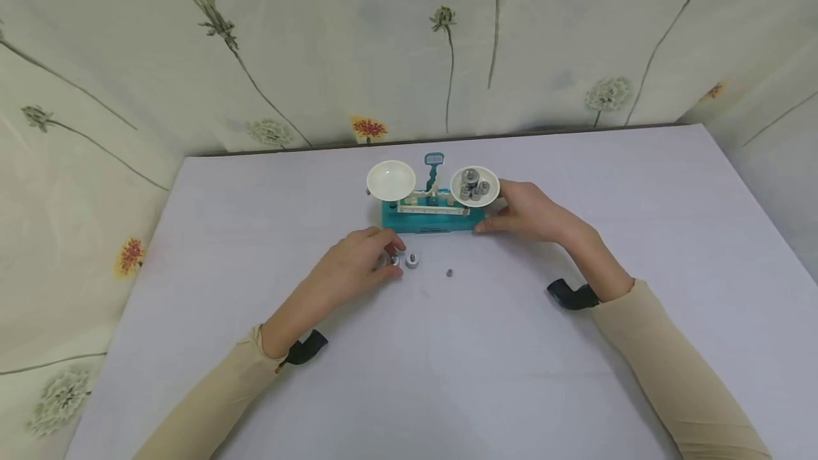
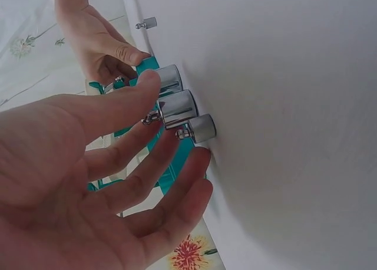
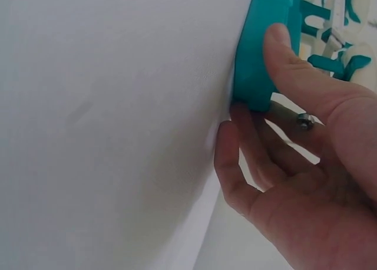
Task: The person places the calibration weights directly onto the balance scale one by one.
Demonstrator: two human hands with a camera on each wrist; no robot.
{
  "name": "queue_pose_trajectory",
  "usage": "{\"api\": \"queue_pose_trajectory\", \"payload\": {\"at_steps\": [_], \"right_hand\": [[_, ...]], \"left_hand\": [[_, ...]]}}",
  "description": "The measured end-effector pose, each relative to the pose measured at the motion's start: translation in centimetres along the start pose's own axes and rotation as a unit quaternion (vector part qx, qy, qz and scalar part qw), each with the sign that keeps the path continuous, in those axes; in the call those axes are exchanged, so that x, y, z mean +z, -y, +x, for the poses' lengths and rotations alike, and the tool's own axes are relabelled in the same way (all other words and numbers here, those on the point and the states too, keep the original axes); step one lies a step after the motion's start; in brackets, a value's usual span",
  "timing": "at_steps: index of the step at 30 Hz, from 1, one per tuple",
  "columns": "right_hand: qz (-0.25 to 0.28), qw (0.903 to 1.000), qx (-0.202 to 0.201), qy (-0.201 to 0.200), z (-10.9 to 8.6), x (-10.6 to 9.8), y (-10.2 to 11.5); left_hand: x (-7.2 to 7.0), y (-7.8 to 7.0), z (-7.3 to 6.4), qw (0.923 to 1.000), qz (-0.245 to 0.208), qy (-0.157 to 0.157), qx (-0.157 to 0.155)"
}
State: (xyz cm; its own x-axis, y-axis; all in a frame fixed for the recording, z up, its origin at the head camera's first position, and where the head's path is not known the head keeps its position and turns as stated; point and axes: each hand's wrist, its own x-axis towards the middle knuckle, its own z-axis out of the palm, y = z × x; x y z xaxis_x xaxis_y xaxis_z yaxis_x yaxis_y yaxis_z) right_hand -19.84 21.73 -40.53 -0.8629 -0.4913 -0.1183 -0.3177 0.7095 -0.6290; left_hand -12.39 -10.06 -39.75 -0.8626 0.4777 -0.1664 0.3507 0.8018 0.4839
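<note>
A teal balance scale (image 1: 433, 222) stands toward the back of the table, with a white pan on each side. My right hand (image 1: 533, 211) grips the right end of its base, the thumb (image 3: 280, 37) on the front face and fingers round the end. In front of the scale, my left hand (image 1: 354, 265) curves loosely about a group of metal weights, thumb and fingertips spread apart. The left wrist view has a knobbed weight (image 2: 178, 109) between thumb and fingers, a smaller weight (image 2: 202, 128) near the fingertips and another weight (image 2: 169, 78) behind the thumb.
Several metal weights (image 1: 471, 179) sit in the right pan (image 1: 492, 194); the left pan (image 1: 391, 181) holds nothing. A tiny weight (image 1: 449, 272) stands apart on the white tablecloth (image 1: 434, 375). Behind the table's back edge hangs a flowered curtain (image 1: 383, 55).
</note>
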Motion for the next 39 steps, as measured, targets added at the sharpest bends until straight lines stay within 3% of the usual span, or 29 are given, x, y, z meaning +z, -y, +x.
{"api": "queue_pose_trajectory", "payload": {"at_steps": [14,27,39], "right_hand": [[-0.004,0.9999,-0.007,-0.006,-0.04,0.11,-0.09],[-0.003,1.0,-0.003,-0.005,-0.25,0.02,0.1],[-0.001,1.0,-0.004,-0.008,-0.13,0.22,-0.17]], "left_hand": [[0.3,-0.59,0.08,0.9991,0.039,-0.001,-0.014],[0.77,-0.41,0.36,0.9948,0.095,-0.028,0.021],[0.74,-0.48,0.14,0.9942,0.099,-0.035,0.026]]}}
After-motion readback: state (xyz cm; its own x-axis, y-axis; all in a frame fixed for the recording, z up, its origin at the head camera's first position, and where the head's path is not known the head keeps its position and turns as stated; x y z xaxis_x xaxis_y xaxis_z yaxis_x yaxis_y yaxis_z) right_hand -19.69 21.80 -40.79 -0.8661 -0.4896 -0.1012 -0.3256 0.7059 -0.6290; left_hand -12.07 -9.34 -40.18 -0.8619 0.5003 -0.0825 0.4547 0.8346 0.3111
